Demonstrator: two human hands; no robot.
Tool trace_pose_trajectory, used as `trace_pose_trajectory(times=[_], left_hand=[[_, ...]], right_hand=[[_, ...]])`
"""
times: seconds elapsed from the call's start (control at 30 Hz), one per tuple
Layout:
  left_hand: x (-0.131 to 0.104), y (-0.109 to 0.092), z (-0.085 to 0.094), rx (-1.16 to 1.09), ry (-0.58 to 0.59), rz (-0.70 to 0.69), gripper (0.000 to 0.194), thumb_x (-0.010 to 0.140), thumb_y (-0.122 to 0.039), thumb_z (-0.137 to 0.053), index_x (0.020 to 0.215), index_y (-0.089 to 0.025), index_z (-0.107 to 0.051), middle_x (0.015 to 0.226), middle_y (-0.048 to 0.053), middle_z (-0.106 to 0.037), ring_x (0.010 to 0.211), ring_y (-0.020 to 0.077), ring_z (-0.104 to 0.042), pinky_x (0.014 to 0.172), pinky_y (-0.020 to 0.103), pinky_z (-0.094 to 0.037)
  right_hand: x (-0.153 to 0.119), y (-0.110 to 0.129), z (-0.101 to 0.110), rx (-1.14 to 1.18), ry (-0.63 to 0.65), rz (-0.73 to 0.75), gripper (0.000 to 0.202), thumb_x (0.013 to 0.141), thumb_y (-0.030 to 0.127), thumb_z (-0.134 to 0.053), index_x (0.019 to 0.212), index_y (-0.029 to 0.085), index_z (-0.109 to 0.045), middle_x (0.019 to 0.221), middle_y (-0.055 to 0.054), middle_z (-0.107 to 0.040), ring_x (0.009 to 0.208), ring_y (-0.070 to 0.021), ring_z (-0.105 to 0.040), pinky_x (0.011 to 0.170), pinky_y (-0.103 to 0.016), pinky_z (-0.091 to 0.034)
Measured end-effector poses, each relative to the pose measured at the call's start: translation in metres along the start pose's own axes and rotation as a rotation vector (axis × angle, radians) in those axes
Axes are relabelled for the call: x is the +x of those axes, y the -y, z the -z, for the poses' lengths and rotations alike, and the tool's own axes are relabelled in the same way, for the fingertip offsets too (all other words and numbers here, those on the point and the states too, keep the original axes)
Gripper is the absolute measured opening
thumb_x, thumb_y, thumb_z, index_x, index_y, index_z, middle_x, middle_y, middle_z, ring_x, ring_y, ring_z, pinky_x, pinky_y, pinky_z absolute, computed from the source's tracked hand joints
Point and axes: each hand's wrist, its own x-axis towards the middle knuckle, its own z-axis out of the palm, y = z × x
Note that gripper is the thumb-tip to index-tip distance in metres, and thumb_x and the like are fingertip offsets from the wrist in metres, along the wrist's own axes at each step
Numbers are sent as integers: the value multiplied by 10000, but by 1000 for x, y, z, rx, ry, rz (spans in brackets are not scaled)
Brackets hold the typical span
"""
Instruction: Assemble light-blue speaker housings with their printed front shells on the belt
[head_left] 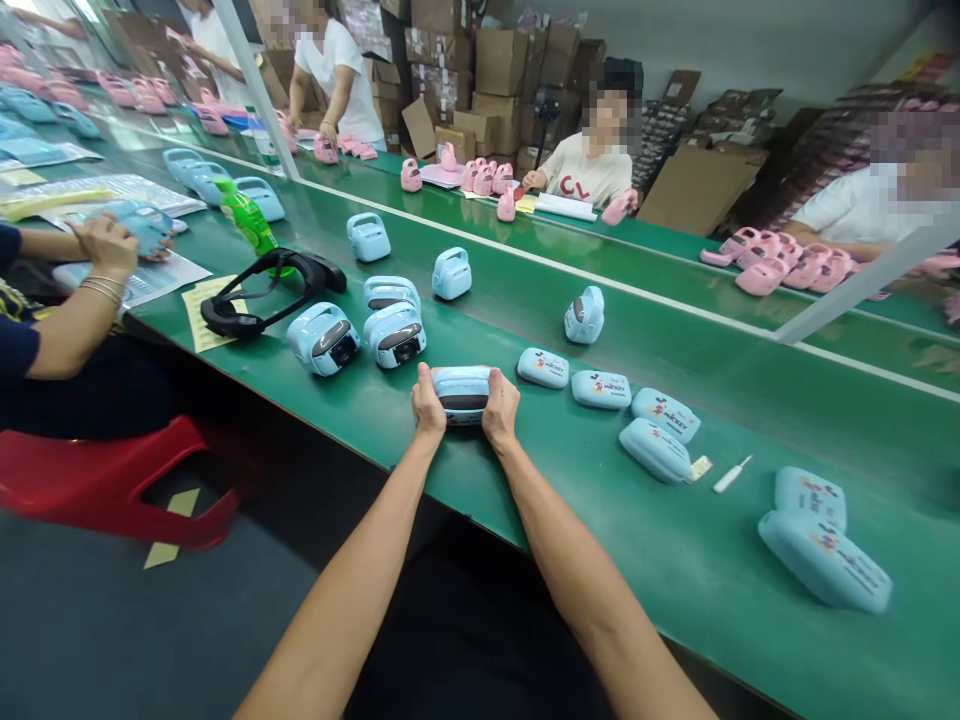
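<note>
My left hand (428, 403) and my right hand (500, 405) close round the two ends of a rounded light-blue device (462, 382) with a dark panel, at the near edge of the green table (540, 430). My fingers wrap behind it, and part of its front is hidden. To its left, two light-blue devices with handles and lenses (396, 337) (325, 338) stand close by, with another behind them. Light-blue casings with Mickey print (601, 389) lie in a row to the right. A small white pen-like tool (732, 474) rests beyond them.
A black headset (259, 305) lies on yellow paper beside a green bottle (246, 215). At left, a co-worker's hands (112, 245) hold a light-blue part near a red stool (112, 475). Opposite, people handle pink devices (487, 178). A white post (259, 90) rises at back left.
</note>
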Motion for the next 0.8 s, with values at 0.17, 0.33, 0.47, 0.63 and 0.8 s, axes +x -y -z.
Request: trace_pose_trajectory(times=[0.17,0.33,0.47,0.63,0.8], left_hand=[[-2,0,0,73,-106,3,693,970,-671,-281,804,-185,-746,720,75,-685,785,255,-671,796,348,-520],[-4,-3,-5,109,-165,22,727,940,-718,-256,759,-190,-722,710,77,-696,775,254,-674,787,349,-518],[-4,-7,-2,56,-132,50,749,917,-751,-272,808,-165,-725,767,97,-716,821,262,-685,825,367,-528],[-18,-31,23,-61,310,-30,664,812,-658,-656,1248,-157,-652,1236,134,-706,1168,300,-651,1002,388,-506],[-39,-68,28,210,317,-85,850,648,-449,-876,1397,-212,-551,1376,105,-632,1237,300,-613,1061,395,-492]], right_hand=[[-1,-4,-3,35,-24,0,722,972,694,-280,931,131,-730,806,-81,-728,808,-232,-672,769,-311,-493],[-3,-3,-8,16,-85,-15,687,979,663,-275,868,147,-714,736,-57,-690,746,-207,-647,732,-288,-473],[0,-2,-7,62,-66,-50,638,953,672,-329,842,166,-701,733,-31,-675,736,-186,-616,718,-272,-461],[16,7,-6,503,-100,-428,598,838,751,-497,668,189,-611,618,-1,-625,615,-163,-584,640,-268,-492],[21,26,-6,980,-75,-814,598,877,724,-480,734,173,-662,630,-24,-690,546,-166,-632,583,-282,-537]])
